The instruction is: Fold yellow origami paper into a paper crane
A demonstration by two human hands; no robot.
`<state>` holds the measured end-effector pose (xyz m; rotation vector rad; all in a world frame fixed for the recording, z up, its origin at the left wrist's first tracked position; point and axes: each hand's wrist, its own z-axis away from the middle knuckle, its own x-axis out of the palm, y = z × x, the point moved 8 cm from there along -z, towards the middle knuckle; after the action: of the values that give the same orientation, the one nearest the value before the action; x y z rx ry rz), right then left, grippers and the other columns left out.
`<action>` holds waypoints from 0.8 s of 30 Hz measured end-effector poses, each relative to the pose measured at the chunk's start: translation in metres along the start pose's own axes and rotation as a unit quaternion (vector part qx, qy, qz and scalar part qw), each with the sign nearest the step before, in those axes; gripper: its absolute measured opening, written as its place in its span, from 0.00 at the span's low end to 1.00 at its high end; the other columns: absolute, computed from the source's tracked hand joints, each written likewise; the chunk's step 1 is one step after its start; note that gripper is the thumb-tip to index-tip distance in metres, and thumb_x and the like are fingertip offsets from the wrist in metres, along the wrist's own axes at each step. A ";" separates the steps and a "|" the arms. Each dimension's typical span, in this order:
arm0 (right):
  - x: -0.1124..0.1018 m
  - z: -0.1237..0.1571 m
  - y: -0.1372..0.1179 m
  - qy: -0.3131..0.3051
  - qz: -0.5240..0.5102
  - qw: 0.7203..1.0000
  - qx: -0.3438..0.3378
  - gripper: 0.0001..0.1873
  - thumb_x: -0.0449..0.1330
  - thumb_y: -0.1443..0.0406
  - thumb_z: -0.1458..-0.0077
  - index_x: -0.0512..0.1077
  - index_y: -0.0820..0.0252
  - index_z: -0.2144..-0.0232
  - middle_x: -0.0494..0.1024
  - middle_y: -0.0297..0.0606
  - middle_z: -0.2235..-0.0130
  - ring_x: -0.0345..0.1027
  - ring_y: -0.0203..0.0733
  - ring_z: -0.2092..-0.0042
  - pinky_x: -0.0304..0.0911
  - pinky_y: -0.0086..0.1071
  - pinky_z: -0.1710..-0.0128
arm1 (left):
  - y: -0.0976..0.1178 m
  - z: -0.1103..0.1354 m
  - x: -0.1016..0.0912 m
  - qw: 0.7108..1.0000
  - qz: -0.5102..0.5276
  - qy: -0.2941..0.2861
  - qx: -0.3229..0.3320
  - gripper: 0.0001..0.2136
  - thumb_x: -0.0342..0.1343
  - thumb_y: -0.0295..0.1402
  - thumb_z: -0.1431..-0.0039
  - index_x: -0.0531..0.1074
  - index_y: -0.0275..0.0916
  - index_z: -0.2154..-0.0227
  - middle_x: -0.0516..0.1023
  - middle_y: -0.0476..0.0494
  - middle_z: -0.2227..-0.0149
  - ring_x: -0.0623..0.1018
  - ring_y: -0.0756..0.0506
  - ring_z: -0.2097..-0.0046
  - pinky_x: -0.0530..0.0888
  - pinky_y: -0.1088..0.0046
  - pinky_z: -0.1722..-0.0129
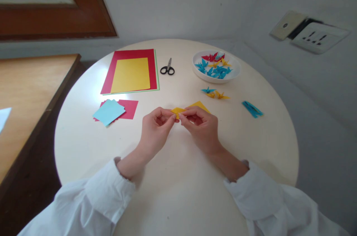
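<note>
Between both hands is a small folded piece of yellow paper (pixel 177 111), held a little above the round table (pixel 173 191). My left hand (pixel 156 126) pinches its left side with thumb and index finger. On its right side, my right hand (pixel 203 126) pinches it the same way. Just behind the right hand lies a yellow paper square (pixel 200 105), partly hidden by the fingers. Three small folded paper cranes, a blue crane (pixel 208 90) and yellow cranes (pixel 221 95), rest on the table beyond that hand.
A white dish (pixel 196 74) at the back right holds several coloured cranes. Black-handled scissors (pixel 167 69) lie left of it, beside large red and yellow sheets (pixel 131 74). Light blue squares (pixel 109 112) overlap red ones at left; folded blue strips (pixel 252 109) lie at right.
</note>
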<state>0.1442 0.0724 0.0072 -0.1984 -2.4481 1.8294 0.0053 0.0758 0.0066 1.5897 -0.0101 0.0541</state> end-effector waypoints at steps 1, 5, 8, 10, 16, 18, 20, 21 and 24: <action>0.000 0.000 0.000 0.000 0.000 1.000 -0.001 0.03 0.63 0.66 0.56 0.72 0.59 0.77 0.76 0.34 0.71 0.70 0.35 0.70 0.71 0.30 0.70 | 0.000 0.000 0.000 1.000 -0.001 0.000 0.000 0.04 0.59 0.29 0.55 0.70 0.36 0.79 0.77 0.47 0.75 0.76 0.49 0.70 0.71 0.73 0.71; 0.000 0.000 0.000 -0.003 -0.007 1.000 -0.006 0.03 0.64 0.66 0.56 0.73 0.58 0.76 0.75 0.34 0.70 0.70 0.35 0.70 0.71 0.30 0.69 | -0.002 0.000 -0.001 1.000 0.005 0.000 -0.002 0.04 0.59 0.29 0.56 0.70 0.36 0.79 0.77 0.47 0.75 0.76 0.49 0.70 0.71 0.73 0.70; 0.000 0.000 0.000 -0.006 -0.008 1.000 -0.005 0.03 0.64 0.66 0.56 0.73 0.59 0.77 0.75 0.34 0.70 0.70 0.35 0.69 0.70 0.30 0.69 | -0.003 0.000 -0.001 1.000 0.008 -0.001 -0.008 0.03 0.59 0.29 0.56 0.70 0.36 0.79 0.76 0.48 0.75 0.76 0.49 0.70 0.72 0.73 0.69; 0.000 0.000 0.000 -0.006 -0.006 1.000 -0.002 0.03 0.64 0.66 0.56 0.73 0.59 0.77 0.75 0.34 0.70 0.70 0.35 0.69 0.70 0.30 0.69 | -0.003 0.000 -0.001 1.000 0.008 -0.001 -0.013 0.03 0.59 0.28 0.56 0.70 0.36 0.80 0.76 0.48 0.76 0.76 0.50 0.71 0.72 0.73 0.69; 0.000 0.000 0.001 0.000 -0.006 1.000 0.010 0.03 0.64 0.67 0.57 0.73 0.59 0.77 0.75 0.34 0.71 0.69 0.35 0.70 0.69 0.29 0.71 | -0.003 -0.001 -0.002 1.000 0.010 0.001 -0.020 0.03 0.59 0.27 0.57 0.70 0.36 0.80 0.74 0.51 0.78 0.73 0.52 0.75 0.70 0.76 0.73; 0.000 0.000 0.001 -0.002 -0.009 1.000 0.010 0.03 0.64 0.67 0.57 0.73 0.60 0.77 0.75 0.34 0.71 0.69 0.34 0.71 0.69 0.29 0.71 | -0.004 -0.001 -0.002 1.000 0.008 0.001 -0.020 0.03 0.59 0.28 0.57 0.70 0.36 0.80 0.74 0.51 0.78 0.71 0.53 0.76 0.69 0.76 0.75; 0.000 -0.001 0.001 -0.003 -0.012 1.000 0.008 0.03 0.65 0.67 0.58 0.73 0.60 0.77 0.75 0.34 0.71 0.69 0.34 0.71 0.68 0.29 0.71 | -0.004 -0.001 -0.002 1.000 0.008 0.005 -0.017 0.03 0.59 0.28 0.58 0.70 0.36 0.80 0.73 0.51 0.78 0.70 0.54 0.77 0.68 0.77 0.76; 0.000 -0.001 0.002 -0.004 -0.013 1.000 0.007 0.03 0.65 0.67 0.58 0.73 0.60 0.77 0.75 0.34 0.71 0.69 0.33 0.71 0.68 0.29 0.71 | -0.004 -0.001 -0.003 1.000 0.009 0.006 -0.014 0.03 0.59 0.28 0.58 0.70 0.36 0.80 0.73 0.51 0.78 0.70 0.54 0.77 0.68 0.77 0.76; 0.000 -0.001 0.002 -0.003 -0.015 1.000 0.006 0.03 0.65 0.67 0.58 0.73 0.60 0.77 0.75 0.34 0.71 0.69 0.34 0.71 0.69 0.29 0.70 | -0.004 -0.002 -0.004 1.000 0.009 0.011 -0.006 0.05 0.60 0.27 0.58 0.68 0.36 0.80 0.72 0.52 0.79 0.69 0.54 0.78 0.66 0.78 0.78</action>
<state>0.1447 0.0738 0.0059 -0.1542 -2.4307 1.8347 0.0019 0.0775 0.0027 1.5762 -0.0082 0.0860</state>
